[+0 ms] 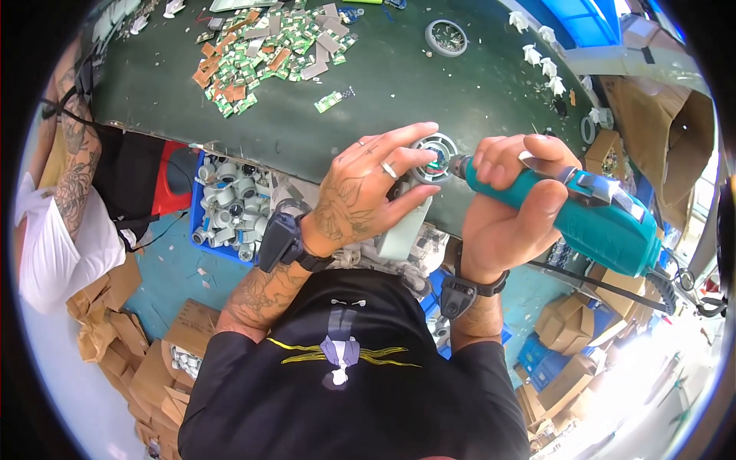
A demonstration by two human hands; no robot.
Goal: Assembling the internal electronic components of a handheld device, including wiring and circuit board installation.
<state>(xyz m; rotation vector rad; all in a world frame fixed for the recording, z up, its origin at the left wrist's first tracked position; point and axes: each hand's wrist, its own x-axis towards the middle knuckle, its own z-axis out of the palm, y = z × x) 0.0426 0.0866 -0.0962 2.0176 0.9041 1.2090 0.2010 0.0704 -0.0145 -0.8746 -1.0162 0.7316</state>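
My left hand (356, 188) is closed round a pale grey, round-headed plastic housing (400, 236), with its thumb and fingers about the ringed rim. A small green circuit board (439, 159) shows inside the round head. In my right hand (510, 203) is a teal electric screwdriver (609, 230), lying at a slant with its tip at the right side of the round head. Whether the bit touches a screw is hidden. The housing's long stem points down toward my body, by the near edge of the table.
A pile of green circuit boards (284, 57) covers the table's far left; a single board (330, 102) lies nearer. A grey round dish (446, 38) holds small bits. Below left stands a blue crate (201, 238) of white housings. Another person's arm (77, 146) is at left.
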